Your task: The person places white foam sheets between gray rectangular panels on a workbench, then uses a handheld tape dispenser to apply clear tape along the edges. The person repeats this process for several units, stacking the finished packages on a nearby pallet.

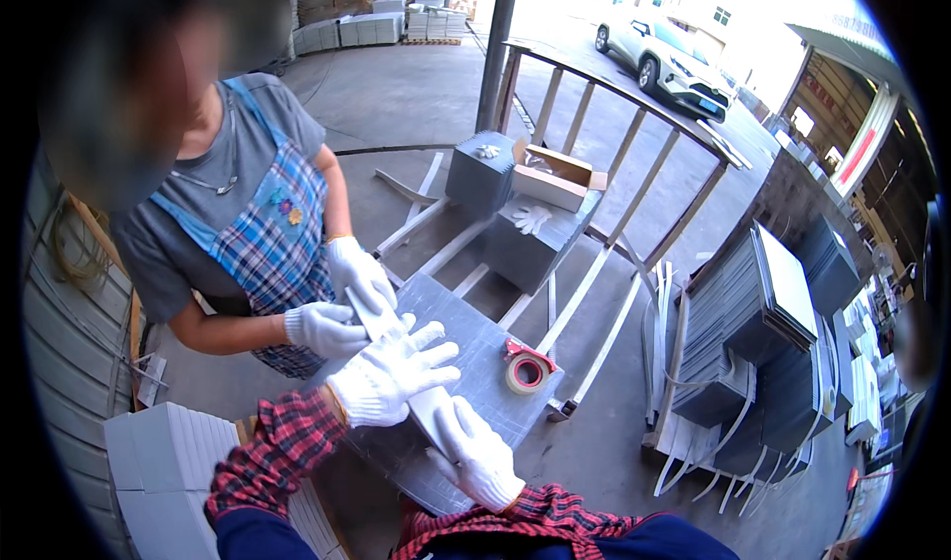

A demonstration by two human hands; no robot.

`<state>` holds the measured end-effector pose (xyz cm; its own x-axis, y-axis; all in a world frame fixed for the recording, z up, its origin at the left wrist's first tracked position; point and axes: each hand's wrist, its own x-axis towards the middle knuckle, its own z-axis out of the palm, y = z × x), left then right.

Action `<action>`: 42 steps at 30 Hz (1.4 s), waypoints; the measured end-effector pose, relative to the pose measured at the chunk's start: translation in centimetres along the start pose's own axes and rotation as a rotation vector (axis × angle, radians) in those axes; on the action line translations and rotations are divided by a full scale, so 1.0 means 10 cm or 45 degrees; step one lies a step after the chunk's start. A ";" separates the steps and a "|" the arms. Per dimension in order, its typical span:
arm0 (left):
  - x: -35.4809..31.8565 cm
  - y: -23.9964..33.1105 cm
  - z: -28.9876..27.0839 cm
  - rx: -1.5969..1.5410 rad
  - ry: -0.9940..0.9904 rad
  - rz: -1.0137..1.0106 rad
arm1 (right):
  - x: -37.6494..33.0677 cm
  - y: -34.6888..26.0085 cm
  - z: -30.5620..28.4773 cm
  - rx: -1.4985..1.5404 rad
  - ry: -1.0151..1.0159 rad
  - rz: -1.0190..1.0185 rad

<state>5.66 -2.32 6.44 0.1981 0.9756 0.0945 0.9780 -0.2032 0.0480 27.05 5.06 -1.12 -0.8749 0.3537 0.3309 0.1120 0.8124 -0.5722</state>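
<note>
My left hand (389,376), in a white knitted glove, lies over a pale, flat strip (427,407) with its fingers spread. Gripped around the near end of that strip is my right hand (477,455), gloved the same way. A co-worker's gloved hands (327,330) hold a pale flat piece (372,314) on the far side of my left hand. Whether it is the same strip is hidden under my glove. All of this is above a grey panel surface (485,340). A red tape dispenser with a roll of tape (526,371) rests on the panel's right side.
Beyond the panel, a metal-railed frame (584,288) carries grey stacks, an open cardboard box (551,178) and a loose white glove (532,219). Strapped grey panel stacks (728,337) stand at right. Pale stacked blocks (163,451) are at lower left. A car (666,60) is parked farther back.
</note>
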 end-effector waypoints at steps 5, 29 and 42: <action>0.26 -0.03 -0.02 -0.058 -0.279 0.173 | -0.05 0.07 0.04 0.041 0.058 0.015; 0.03 -0.27 0.76 -0.423 0.242 0.533 | -0.14 -0.35 0.55 -0.588 0.440 0.194; 0.06 -0.25 0.70 -0.433 0.211 0.470 | -0.28 0.43 -0.15 0.866 0.018 0.407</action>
<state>3.79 -0.69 -0.56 0.4856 0.8133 0.3205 0.7627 -0.5734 0.2992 30.68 8.30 -3.38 -0.8420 0.5339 0.0774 0.0402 0.2052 -0.9779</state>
